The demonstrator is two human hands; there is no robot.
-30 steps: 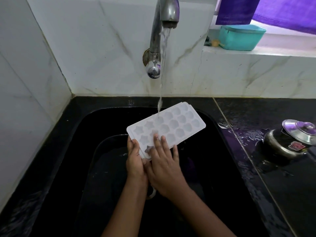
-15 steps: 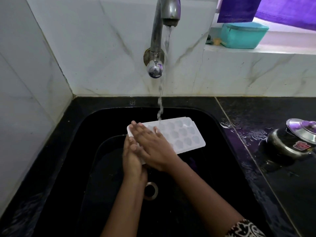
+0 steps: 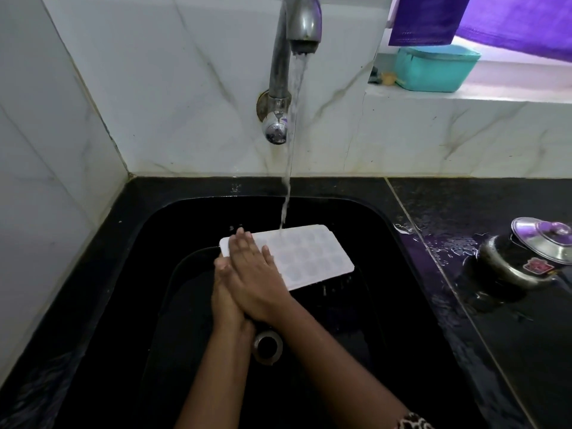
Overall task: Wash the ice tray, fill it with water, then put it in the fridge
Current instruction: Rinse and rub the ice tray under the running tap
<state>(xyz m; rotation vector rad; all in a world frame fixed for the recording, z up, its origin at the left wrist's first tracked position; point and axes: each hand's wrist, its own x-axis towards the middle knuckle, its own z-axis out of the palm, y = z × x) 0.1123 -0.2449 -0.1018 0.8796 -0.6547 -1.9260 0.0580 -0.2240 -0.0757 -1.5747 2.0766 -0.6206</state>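
Observation:
A white ice tray (image 3: 309,258) with several small moulds is held over the black sink (image 3: 387,305), nearly level, under the running tap (image 3: 301,23). The water stream lands on the tray's far edge. My left hand (image 3: 226,292) grips the tray's near left end from below, mostly hidden under my right hand. My right hand (image 3: 253,270) lies flat on the tray's left part, fingers straight and pointing toward the wall.
The sink drain (image 3: 267,346) shows below my wrists. A wet black counter (image 3: 495,212) lies to the right with a steel pot and lid (image 3: 526,255). A teal box (image 3: 436,68) sits on the marble ledge under a purple cloth (image 3: 495,20).
The tray has tipped from a tilt facing me to nearly flat and sunk lower in the sink. My right hand slid from the tray's near edge up across its left part.

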